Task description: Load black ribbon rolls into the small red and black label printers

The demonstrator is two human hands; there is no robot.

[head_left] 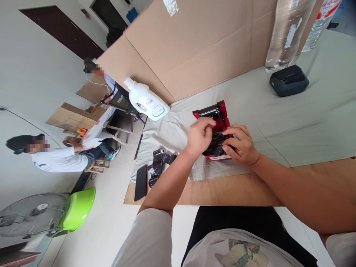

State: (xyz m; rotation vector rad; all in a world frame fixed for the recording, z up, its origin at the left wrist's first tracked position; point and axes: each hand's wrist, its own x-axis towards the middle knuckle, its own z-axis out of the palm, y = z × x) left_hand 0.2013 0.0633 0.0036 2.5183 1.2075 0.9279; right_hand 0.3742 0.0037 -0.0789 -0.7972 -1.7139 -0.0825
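Hands: left hand (198, 135) curled over the open top of a small red printer (215, 129), fingertips pressing into its black inner bay; right hand (241, 145) cupped against the near right side, thumb and fingers bearing on a black part inside. Whether either hand pinches a loose piece cannot be told.

Printer: sits on the pale cloth (292, 122) near the middle of the surface (222, 193), lid swung up and back. Red glossy plastic shell, boxy, white label on the near edge.

Progress, judged: lid already open, work inside the bay in hand; lid not yet closed.

Also present:
- 1 cluster of black rolls (158, 167), shiny, cylindrical, left of the printer
- 1 black phone (141, 182), flat, beside the rolls
- 1 white plastic bottle (146, 99), lying on its side
- 1 dark printer (288, 80), rounded, closed, well apart
- 1 cardboard sheet (194, 44), standing behind
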